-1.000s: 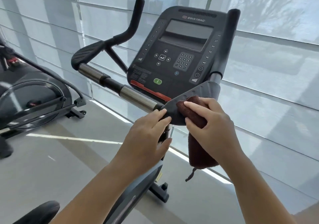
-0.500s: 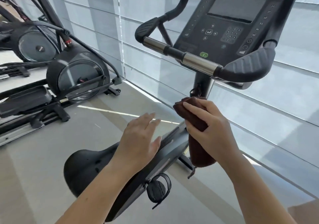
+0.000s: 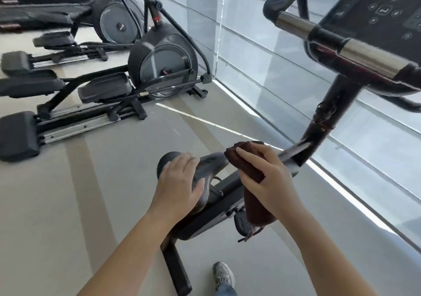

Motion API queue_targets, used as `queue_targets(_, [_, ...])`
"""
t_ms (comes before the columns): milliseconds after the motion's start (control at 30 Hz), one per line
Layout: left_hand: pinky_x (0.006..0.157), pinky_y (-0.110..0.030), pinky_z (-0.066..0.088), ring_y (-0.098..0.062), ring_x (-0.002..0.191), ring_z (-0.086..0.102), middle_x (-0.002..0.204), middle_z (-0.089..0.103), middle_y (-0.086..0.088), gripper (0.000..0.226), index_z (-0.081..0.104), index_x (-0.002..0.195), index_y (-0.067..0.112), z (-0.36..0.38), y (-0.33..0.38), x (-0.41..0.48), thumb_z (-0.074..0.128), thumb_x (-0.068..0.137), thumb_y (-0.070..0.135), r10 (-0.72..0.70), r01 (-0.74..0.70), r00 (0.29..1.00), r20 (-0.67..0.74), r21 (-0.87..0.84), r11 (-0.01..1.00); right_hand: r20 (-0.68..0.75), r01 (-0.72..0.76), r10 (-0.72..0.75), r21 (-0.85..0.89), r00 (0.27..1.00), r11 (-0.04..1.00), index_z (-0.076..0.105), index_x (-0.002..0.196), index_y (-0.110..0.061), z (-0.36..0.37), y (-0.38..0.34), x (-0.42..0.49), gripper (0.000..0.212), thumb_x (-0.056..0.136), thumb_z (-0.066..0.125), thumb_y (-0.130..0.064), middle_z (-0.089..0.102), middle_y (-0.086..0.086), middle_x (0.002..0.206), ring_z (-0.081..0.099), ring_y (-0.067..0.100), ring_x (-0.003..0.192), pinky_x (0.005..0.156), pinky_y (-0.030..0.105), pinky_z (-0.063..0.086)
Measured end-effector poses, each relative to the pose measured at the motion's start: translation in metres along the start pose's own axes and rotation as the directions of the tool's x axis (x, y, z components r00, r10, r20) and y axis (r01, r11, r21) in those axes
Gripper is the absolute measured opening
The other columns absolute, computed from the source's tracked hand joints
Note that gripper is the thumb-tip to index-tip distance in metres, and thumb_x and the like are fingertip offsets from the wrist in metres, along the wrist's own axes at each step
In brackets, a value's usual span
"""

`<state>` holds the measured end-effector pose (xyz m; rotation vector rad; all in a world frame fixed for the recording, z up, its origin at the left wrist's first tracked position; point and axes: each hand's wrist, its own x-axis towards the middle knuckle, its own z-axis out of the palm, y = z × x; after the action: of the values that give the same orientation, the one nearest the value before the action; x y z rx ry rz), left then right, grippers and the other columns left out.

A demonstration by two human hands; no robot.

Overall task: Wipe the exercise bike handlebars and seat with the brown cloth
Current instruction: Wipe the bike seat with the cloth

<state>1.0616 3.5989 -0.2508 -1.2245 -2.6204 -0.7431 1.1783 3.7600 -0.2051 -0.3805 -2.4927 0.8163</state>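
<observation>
The exercise bike's black seat [image 3: 210, 165] lies at the centre of the view. My left hand [image 3: 178, 185] rests flat on its rear part, fingers spread. My right hand [image 3: 268, 181] is closed on the folded brown cloth [image 3: 256, 211], whose top end sits at the seat's nose while the rest hangs down below my palm. The handlebar [image 3: 337, 42], with chrome sections and a black grip, runs across the upper right, above both hands. The console [image 3: 387, 10] is partly cut off at the top right.
Two black elliptical trainers [image 3: 157, 65] stand to the left on the grey floor. A window wall with blinds [image 3: 262, 51] runs along the right. The bike's frame and pedal [image 3: 242, 224] lie below my hands. A shoe [image 3: 223, 275] shows at the bottom.
My view has dropped from the handlebar and console to the seat. My right hand carried the cloth off the right grip down to the seat's nose. My left hand left the bar and landed on the seat.
</observation>
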Motion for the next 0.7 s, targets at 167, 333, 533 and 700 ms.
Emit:
queue_targets(167, [0.100, -0.049, 0.034, -0.037, 0.122, 0.044, 0.133, 0.048, -0.022, 0.053, 0.051, 0.124, 0.001, 0.019, -0.047, -0.005, 0.067, 0.080, 0.026, -0.173, 0.170, 0.984, 0.033, 0.078, 0.982, 0.262, 0.056, -0.043, -0.044, 0.964, 0.997, 0.057, 0.122, -0.031, 0.052, 0.020, 0.021, 0.040, 0.083, 0.062, -0.024, 0.048, -0.002, 0.130, 0.057, 0.021, 0.103, 0.087, 0.030, 0.047])
queue_targets(333, [0.109, -0.041, 0.020, -0.027, 0.135, 0.026, 0.147, 0.030, -0.014, 0.061, 0.036, 0.137, 0.006, 0.044, -0.074, -0.002, 0.053, 0.088, 0.039, -0.291, 0.276, 0.949, 0.119, 0.132, 0.952, 0.429, 0.151, -0.112, -0.057, 0.896, 0.987, 0.056, 0.123, -0.029, 0.096, 0.044, 0.050, 0.037, 0.086, 0.059, -0.028, 0.048, 0.002, 0.133, 0.055, 0.027, 0.109, 0.088, 0.040, 0.049])
queue_targets(533, [0.112, -0.041, 0.013, -0.021, 0.141, 0.011, 0.154, 0.014, -0.010, 0.077, 0.019, 0.144, 0.008, 0.075, -0.090, 0.017, 0.038, 0.087, 0.057, -0.394, 0.365, 0.902, 0.178, 0.177, 0.914, 0.475, 0.291, -0.265, 0.020, 0.839, 0.957, 0.055, 0.123, -0.030, 0.137, 0.070, 0.107, 0.039, 0.085, 0.062, -0.024, 0.045, 0.003, 0.139, 0.057, 0.031, 0.108, 0.081, 0.039, 0.050])
queue_targets(700, [0.112, -0.045, 0.017, -0.023, 0.141, 0.013, 0.153, 0.015, -0.010, 0.070, 0.023, 0.142, 0.005, 0.097, -0.092, 0.021, 0.043, 0.089, 0.046, -0.458, 0.448, 0.875, 0.156, 0.099, 0.889, 0.584, 0.288, -0.220, -0.024, 0.781, 0.957, 0.045, 0.131, -0.039, 0.181, 0.092, 0.118, 0.044, 0.088, 0.054, -0.035, 0.038, -0.006, 0.145, 0.048, 0.028, 0.115, 0.090, 0.036, 0.044])
